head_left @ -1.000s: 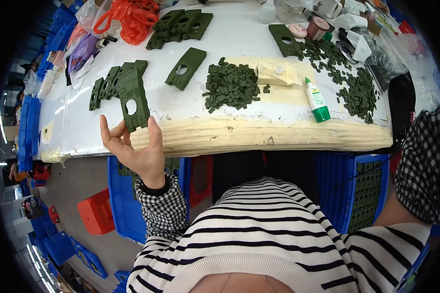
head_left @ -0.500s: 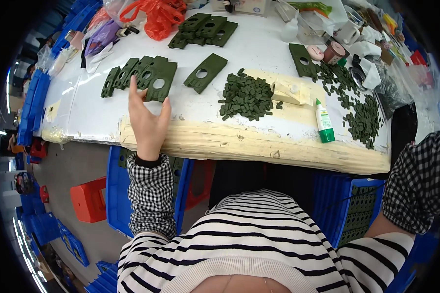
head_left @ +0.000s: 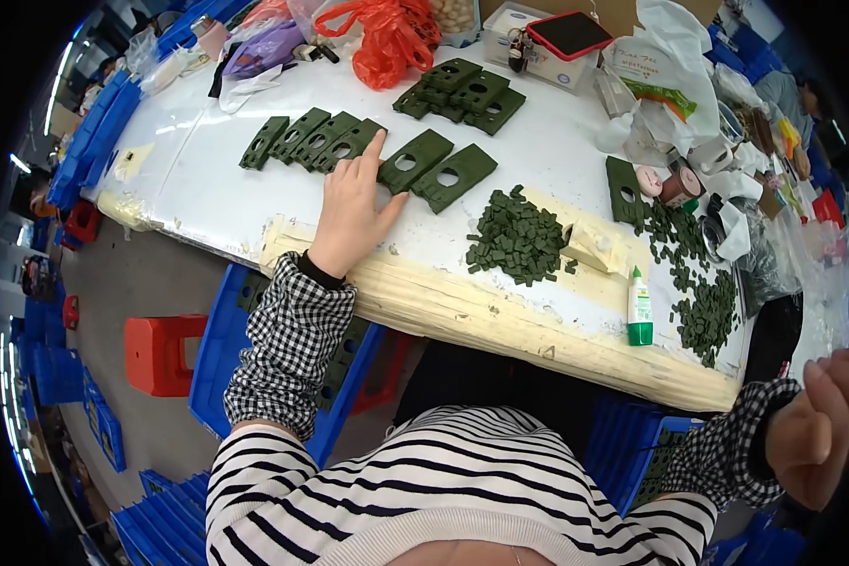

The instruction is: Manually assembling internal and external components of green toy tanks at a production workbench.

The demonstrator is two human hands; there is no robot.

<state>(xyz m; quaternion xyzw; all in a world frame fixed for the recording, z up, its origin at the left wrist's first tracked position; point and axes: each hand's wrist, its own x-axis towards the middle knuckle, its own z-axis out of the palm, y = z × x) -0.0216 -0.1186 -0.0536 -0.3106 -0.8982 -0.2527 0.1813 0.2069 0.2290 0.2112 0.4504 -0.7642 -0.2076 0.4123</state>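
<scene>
My left hand is over the table, index finger stretched out and thumb apart, holding nothing. Its index fingertip is at the rightmost dark green plate of a slanted row; I cannot tell whether it touches. Just right of the hand, two similar plates with round holes, one and another, lie side by side. Low at the right edge, off the table, is my right hand, its fingers partly bent and hard to make out. No object shows in it.
A heap of small green pieces lies beside a cream block and a green-capped glue bottle. More small pieces lie at right. Stacked plates, a red bag and a phone are at the back.
The row's rightmost plate now lies apart, beside the formerly lone plate. My left hand has gone back toward the row. My right hand has come into view, and the view has turned.
</scene>
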